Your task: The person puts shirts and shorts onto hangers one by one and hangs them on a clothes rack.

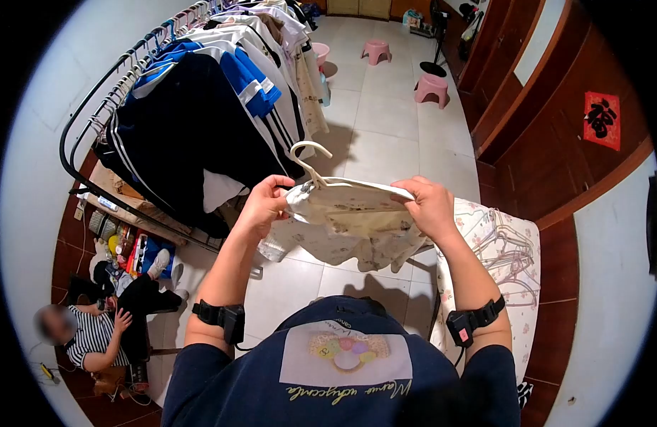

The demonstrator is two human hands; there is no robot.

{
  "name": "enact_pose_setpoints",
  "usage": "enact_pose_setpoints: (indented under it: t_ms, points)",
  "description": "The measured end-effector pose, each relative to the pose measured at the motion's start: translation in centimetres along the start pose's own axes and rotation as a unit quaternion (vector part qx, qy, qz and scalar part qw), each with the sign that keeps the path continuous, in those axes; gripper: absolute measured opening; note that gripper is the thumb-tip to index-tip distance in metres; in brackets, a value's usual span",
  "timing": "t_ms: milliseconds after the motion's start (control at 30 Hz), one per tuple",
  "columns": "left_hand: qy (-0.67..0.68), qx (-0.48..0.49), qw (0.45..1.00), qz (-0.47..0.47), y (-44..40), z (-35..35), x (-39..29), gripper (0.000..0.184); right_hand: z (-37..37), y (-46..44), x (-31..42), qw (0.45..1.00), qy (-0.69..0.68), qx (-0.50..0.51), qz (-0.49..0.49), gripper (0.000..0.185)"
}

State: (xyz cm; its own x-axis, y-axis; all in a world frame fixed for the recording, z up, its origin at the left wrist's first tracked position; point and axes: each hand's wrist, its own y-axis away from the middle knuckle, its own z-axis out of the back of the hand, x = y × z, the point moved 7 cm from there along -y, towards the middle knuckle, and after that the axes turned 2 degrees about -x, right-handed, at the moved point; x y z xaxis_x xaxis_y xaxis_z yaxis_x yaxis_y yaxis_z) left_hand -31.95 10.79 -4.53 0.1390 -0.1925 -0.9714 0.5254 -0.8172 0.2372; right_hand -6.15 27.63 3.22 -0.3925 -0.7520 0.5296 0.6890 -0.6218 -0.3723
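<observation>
A cream garment with a small floral print (350, 228) hangs spread out in front of my chest. Its kind I cannot make out, as it is folded over. A white hanger (313, 151) runs along its top edge, the hook pointing up on the left part. My left hand (266, 203) pinches the garment's upper left corner, fingers closed. At the upper right corner, my right hand (429, 207) grips the cloth between thumb and fingers. The lower edge of the garment falls loose above the tiled floor.
A rack (79, 135) full of hung clothes (179, 121) stands left. Several wire hangers (506, 252) lie on a floral-covered surface (460, 220) at right. Pink stools (432, 87) and a fan (434, 67) stand farther back. A person (101, 334) sits lower left.
</observation>
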Motion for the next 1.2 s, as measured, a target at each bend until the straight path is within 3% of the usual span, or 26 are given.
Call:
enact_pose_setpoints:
  t_ms: [33, 100, 133, 267, 400, 433, 467, 500, 567, 600, 667, 700, 733, 767, 833, 933, 1033, 1100, 1167, 1200]
  points:
    - [0.0, 0.0, 1.0, -0.001, 0.2, -0.2, -0.2, 0.042, 0.1, 0.0, -0.1, 1.0, -0.001, 0.0, -0.006, 0.019]
    - [0.167, -0.013, 0.979, 0.12, 0.8, -0.7, 0.7, 0.045, 0.2, 0.0, -0.3, 1.0, -0.001, 0.0, -0.013, 0.019]
    - [0.205, 0.001, 0.971, 0.127, 0.5, -0.6, 1.3, 0.046, 0.2, 0.0, -0.6, 1.0, -0.007, 0.002, -0.016, 0.019]
    - [0.262, 0.042, 0.958, 0.108, 0.4, -0.2, 1.4, 0.04, 0.4, 0.2, -1.4, 0.998, -0.046, 0.007, -0.046, 0.021]
    - [0.204, 0.018, 0.975, 0.08, 0.4, -0.4, 0.9, 0.035, 0.6, -0.1, -1.4, 0.997, -0.049, 0.007, -0.058, 0.023]
    - [0.031, -0.004, 0.999, -0.014, 0.3, -0.2, 0.1, 0.032, 0.6, -0.2, -1.3, 0.997, -0.045, 0.005, -0.055, 0.023]
    - [-0.143, -0.026, 0.984, -0.107, 0.4, -0.4, -0.8, 0.028, 0.6, -0.1, -1.3, 0.998, -0.041, 0.002, -0.052, 0.022]
    - [-0.331, -0.096, 0.929, -0.132, 1.1, -0.2, -1.9, 0.021, 0.6, -0.1, -1.3, 0.998, -0.04, 0.002, -0.054, 0.022]
    - [-0.523, -0.19, 0.748, -0.362, 3.5, -1.6, -5.3, 0.016, 0.7, -0.2, -1.3, 0.997, -0.044, 0.004, -0.06, 0.022]
    - [-0.523, -0.19, 0.748, -0.362, 3.2, -1.4, -5.3, 0.016, 0.5, -0.3, -1.6, 0.997, -0.044, 0.004, -0.061, 0.022]
    - [-0.496, -0.179, 0.701, -0.479, 3.6, -1.5, -5.9, 0.015, 0.0, -0.3, -2.2, 0.995, -0.09, 0.002, -0.045, 0.017]
    - [-0.496, -0.179, 0.702, -0.48, 3.3, -1.4, -5.2, 0.015, 0.0, -0.3, -2.2, 0.995, -0.09, 0.001, -0.045, 0.017]
    - [-0.352, -0.121, 0.853, -0.367, 1.6, -0.3, -3.5, 0.013, 0.0, -0.4, -2.0, 0.994, -0.102, 0.004, -0.04, 0.014]
    - [-0.187, -0.056, 0.953, -0.232, 0.2, 0.3, -1.2, 0.011, -0.1, -0.5, -1.7, 0.993, -0.114, 0.006, -0.036, 0.014]
    - [-0.164, -0.051, 0.959, -0.225, 0.3, -0.5, -1.4, 0.009, -0.5, -1.1, -1.2, 0.994, -0.104, -0.007, -0.026, 0.017]
    - [-0.205, -0.051, 0.935, -0.284, 1.0, -2.4, -2.7, 0.012, -1.7, -1.6, 0.1, 0.993, -0.116, -0.017, -0.005, 0.023]
    - [-0.216, -0.039, 0.937, -0.271, 1.1, -2.6, -3.3, 0.013, -1.5, -2.0, 0.8, 0.989, -0.146, -0.034, 0.008, 0.028]
    - [-0.221, -0.037, 0.94, -0.258, 1.4, -1.4, -3.5, 0.015, -1.7, -2.2, -0.3, 0.987, -0.15, -0.006, -0.061, 0.031]
    - [-0.364, -0.061, 0.911, -0.185, 0.5, 0.7, -2.7, 0.016, -1.4, -2.2, -0.6, 0.986, -0.151, 0.006, -0.065, 0.032]
    - [-0.388, -0.086, 0.888, -0.23, 1.0, 0.8, -3.6, 0.027, -1.5, -2.2, -0.7, 0.985, -0.153, 0.017, -0.072, 0.034]
